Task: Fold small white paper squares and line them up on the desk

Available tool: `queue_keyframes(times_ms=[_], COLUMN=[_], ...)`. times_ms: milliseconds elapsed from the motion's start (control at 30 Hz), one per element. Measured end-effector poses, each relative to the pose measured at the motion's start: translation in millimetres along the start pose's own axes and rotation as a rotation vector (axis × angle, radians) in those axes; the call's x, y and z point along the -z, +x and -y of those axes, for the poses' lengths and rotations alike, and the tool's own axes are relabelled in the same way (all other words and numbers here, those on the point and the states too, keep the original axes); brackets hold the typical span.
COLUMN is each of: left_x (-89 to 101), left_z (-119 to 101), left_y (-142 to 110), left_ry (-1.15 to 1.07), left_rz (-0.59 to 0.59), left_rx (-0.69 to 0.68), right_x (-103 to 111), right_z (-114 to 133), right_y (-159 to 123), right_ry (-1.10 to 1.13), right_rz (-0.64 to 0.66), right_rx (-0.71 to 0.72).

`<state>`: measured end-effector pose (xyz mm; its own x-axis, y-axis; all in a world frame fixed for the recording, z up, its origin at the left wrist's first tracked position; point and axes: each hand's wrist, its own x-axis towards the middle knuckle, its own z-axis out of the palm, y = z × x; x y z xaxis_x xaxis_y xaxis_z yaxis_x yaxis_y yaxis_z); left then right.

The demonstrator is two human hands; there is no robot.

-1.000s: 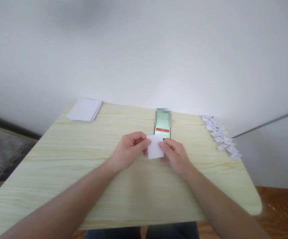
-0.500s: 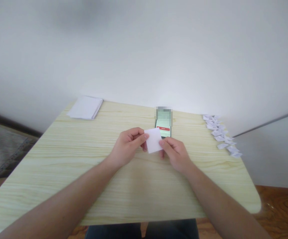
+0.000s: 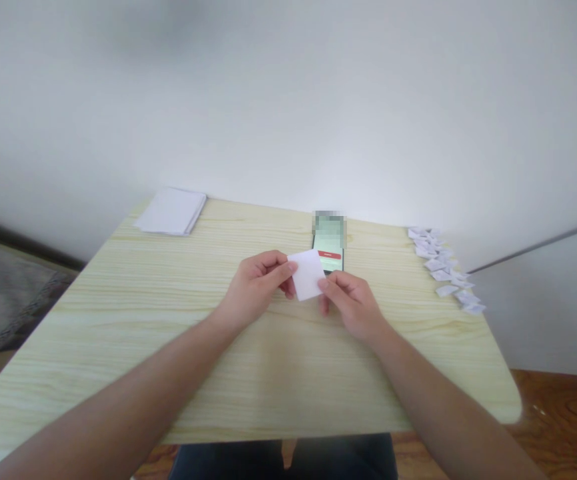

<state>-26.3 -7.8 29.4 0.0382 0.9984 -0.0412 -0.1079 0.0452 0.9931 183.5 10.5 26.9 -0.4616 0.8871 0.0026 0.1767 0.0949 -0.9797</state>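
Between my two hands is a small white square of paper (image 3: 306, 275), held up over the middle of the table and slightly tilted. My left hand (image 3: 261, 280) pinches its upper left edge, thumb on top and fingers curled behind. The lower right corner is pinched by my right hand (image 3: 351, 300), also thumb on top. Just beyond the paper lies a phone (image 3: 329, 243) with a lit screen, and the paper hides part of its lower left corner. Whether the paper is folded in layers I cannot tell.
A stack of white paper sheets (image 3: 171, 211) lies at the table's back left. Several small folded paper pieces (image 3: 438, 267) run in a cluster along the right edge. The pale wood-grain table (image 3: 168, 280) meets a white wall (image 3: 288, 120) at the back.
The view has shifted slightly, so things sit a little higher in the picture. Both hands keep the same hold on the paper.
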Motion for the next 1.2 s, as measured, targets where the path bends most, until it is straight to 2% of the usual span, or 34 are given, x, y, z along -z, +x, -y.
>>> queue_keyframes(times_ms=[133,233,300,400,467,533,600,700,767,967,1200], left_x=[-0.2,1.3,2.8,4.1,3.4,1.6,-0.7,-3.6,-4.7,-4.5,-2.9], left_z=[2.2,3.7,3.5,1.1,-1.0,-2.8,-3.6,-2.8,-0.4,7.1,4.1], left_y=[0.6,-0.4,-2.1,-5.8,-8.2,-10.2,-11.7,-12.8,-12.5,-9.3,-8.3], left_ry=[-0.063,-0.043,0.073,0.393,0.563,0.617,0.593,0.476,0.363,0.078,0.018], left_rz=[0.004,0.008,-0.018,-0.086,-0.083,-0.05,-0.027,-0.021,-0.001,0.016,0.03], left_rx=[0.036,-0.017,-0.14,-0.394,-0.519,-0.586,-0.567,-0.406,-0.297,-0.151,-0.128], right_x=[1.5,1.5,1.5,1.9,2.3,2.2,1.4,-1.2,-3.4,-5.2,-1.8], right_z=[-0.9,-4.1,-7.1,-10.0,-9.8,-8.4,-6.3,-3.4,-2.4,-2.7,-1.9], right_y=[1.8,3.7,5.0,6.5,6.9,6.6,5.3,1.3,-1.7,-4.0,-0.7], right_ry=[0.098,0.289,0.425,0.585,0.637,0.609,0.507,0.299,0.197,0.108,0.188], right_rz=[0.037,0.088,0.103,0.102,0.109,0.117,0.064,-0.13,-0.207,-0.197,-0.128], right_rx=[-0.053,-0.133,-0.18,-0.216,-0.242,-0.263,-0.217,-0.017,0.088,0.126,0.091])
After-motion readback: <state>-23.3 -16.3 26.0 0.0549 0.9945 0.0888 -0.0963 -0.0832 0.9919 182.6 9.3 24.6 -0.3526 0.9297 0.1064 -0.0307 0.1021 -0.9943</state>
